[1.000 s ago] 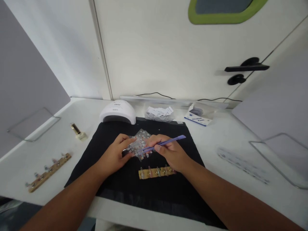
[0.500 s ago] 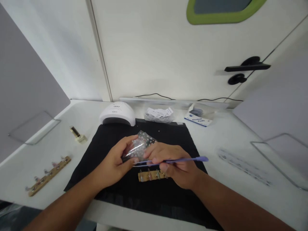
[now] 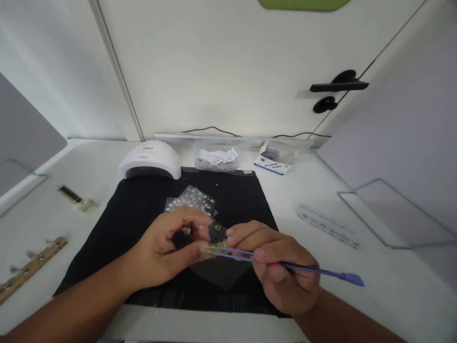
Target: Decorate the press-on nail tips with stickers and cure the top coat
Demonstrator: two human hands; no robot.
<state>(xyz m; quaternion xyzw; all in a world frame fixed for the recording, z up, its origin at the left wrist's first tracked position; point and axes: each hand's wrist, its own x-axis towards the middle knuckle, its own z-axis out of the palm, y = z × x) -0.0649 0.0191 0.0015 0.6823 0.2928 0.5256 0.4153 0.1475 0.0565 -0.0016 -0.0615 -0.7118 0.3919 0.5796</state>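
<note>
My left hand [image 3: 167, 250] pinches a thin clear plastic sheet [image 3: 224, 276] with a small yellow mark on it, between thumb and fingers. In my right hand [image 3: 282, 259] are purple tweezers [image 3: 337, 275], their fine tips beside the left thumb at the sheet. Fingers of the right hand also come close to the sheet's edge; whether they touch it, I cannot tell. Beyond the left hand, several clear sticker sheets [image 3: 194, 196] with whitish and orange spots lie overlapped on the black mat [image 3: 239, 197]. A short tan strip of nail tips is partly visible behind the held sheet.
At the back stand a white nail lamp [image 3: 152, 157], a bag of white packets [image 3: 217, 159] and an alcohol pads box [image 3: 273, 164]. A polish bottle [image 3: 84, 204] and a wooden nail-tip strip [image 3: 34, 267] are left; a clear strip [image 3: 326, 224] lies right.
The spotted sheets that were in my hands now lie on the mat, and a clear sheet is held instead. The tweezers' tips remain near my left thumb. The camera view has shifted.
</note>
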